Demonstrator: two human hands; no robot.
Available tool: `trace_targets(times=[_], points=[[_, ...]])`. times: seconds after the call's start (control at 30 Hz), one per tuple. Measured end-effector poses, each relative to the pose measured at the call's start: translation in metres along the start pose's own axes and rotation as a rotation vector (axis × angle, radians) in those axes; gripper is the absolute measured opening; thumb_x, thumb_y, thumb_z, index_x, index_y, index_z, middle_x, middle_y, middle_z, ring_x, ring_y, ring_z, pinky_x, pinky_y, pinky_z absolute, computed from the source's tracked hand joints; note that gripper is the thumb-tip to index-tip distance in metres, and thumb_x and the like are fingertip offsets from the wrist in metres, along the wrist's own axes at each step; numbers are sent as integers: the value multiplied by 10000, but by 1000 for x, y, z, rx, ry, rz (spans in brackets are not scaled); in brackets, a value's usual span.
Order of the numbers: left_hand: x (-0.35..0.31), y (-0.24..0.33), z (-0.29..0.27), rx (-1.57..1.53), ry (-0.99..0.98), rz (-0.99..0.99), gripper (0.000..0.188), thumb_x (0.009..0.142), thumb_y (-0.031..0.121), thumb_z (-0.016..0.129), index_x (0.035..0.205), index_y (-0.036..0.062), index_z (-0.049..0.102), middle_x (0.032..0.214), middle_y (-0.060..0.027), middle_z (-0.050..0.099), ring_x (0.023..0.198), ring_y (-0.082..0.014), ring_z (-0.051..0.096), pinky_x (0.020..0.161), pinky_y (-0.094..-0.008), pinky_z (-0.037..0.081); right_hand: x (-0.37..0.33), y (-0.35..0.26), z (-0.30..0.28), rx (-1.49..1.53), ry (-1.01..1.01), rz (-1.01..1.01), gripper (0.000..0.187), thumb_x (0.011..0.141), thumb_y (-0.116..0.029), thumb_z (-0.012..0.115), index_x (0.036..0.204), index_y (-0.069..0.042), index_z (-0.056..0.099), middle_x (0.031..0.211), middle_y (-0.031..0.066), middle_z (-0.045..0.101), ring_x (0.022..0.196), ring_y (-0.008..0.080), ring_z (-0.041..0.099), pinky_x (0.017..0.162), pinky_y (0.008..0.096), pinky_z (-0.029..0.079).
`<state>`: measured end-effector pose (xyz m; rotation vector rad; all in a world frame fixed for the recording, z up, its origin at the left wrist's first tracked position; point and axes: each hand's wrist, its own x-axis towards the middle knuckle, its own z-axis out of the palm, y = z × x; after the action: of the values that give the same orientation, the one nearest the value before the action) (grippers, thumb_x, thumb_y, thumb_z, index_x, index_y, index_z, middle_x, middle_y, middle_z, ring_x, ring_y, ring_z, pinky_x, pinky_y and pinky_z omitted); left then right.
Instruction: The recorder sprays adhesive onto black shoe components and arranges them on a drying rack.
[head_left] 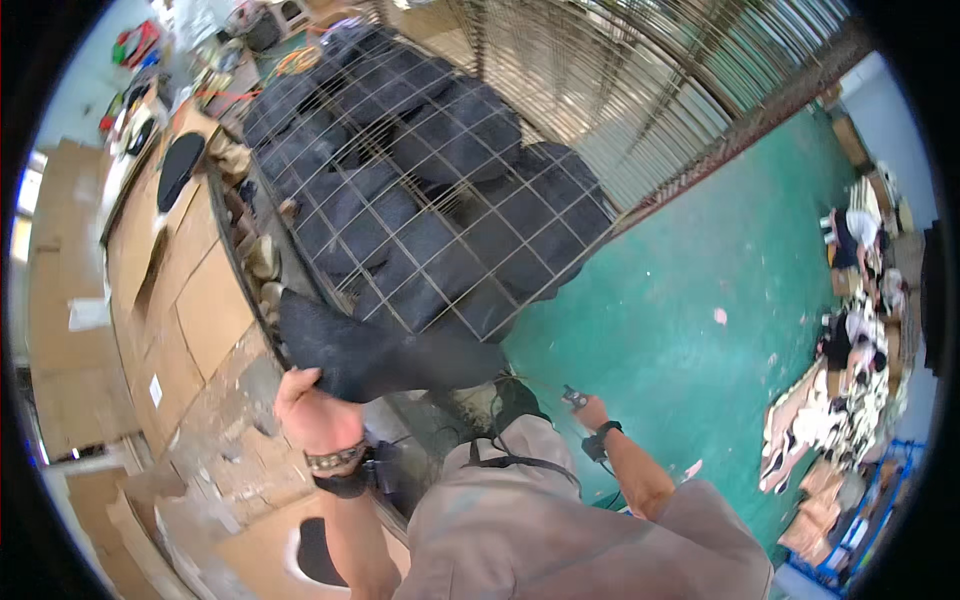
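The tall wire-mesh cage (430,200) is your landmark here: it stands on the green painted floor (700,300) and is packed nearly to its top with dark grey felt-like sheets (440,150), the mesh holding that loose stack upright so it does not slump out. To the cage's left lies a long surface (215,310) covered in flattened brown cardboard, likely laid down as a working cover. Far to the cage's right, by the wall, a heap of black-and-white fabric pieces (840,400) lies on the floor.

At the cage's lower left corner, your left hand (312,405) is closed on the edge of one dark grey felt-like sheet (380,350), fingers curled over the rim, so the piece hangs partly out of the cage, its far end level with the mesh foot. Below the cage's lower right corner, your right hand (592,408) is pinched round a small dark object (574,397), held low over the floor; what it is cannot be told.
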<state>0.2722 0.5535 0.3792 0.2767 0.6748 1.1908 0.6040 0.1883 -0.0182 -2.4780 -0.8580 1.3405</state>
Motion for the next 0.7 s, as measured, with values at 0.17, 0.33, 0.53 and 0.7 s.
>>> trace_targets(times=[0.17,0.33,0.53,0.7], points=[[70,-86,91,27,-139,-287,331,830,75,553,1115,-15,695,1153,-142,748,1074,-350,694,992,-492,543,-1,5,15,-20,38,-75,551,838,-232,740,1384,-184,681,1071,250,752,1000,465,711,871,547,581],[130,-146,158,-107,-386,-514,339,803,76,575,1108,6,705,1237,-147,739,1135,-366,685,1076,-553,499,6,1,7,25,69,-30,519,857,-221,706,1371,-154,688,1087,271,744,1034,455,711,889,544,579],[168,-186,114,-2,-325,-427,359,830,100,560,1146,-10,691,1291,-153,716,1240,-356,636,1121,-578,451,24,-1,-8,-70,120,33,533,895,-272,689,1421,-190,649,1050,267,744,983,466,717,854,549,591],[209,-227,10,527,146,-484,521,994,275,548,1430,-10,548,1401,-181,642,1278,-377,608,1128,-577,462,35,-19,-26,3,86,-41,538,870,-252,701,1403,-199,660,1068,254,746,996,463,713,870,567,586]])
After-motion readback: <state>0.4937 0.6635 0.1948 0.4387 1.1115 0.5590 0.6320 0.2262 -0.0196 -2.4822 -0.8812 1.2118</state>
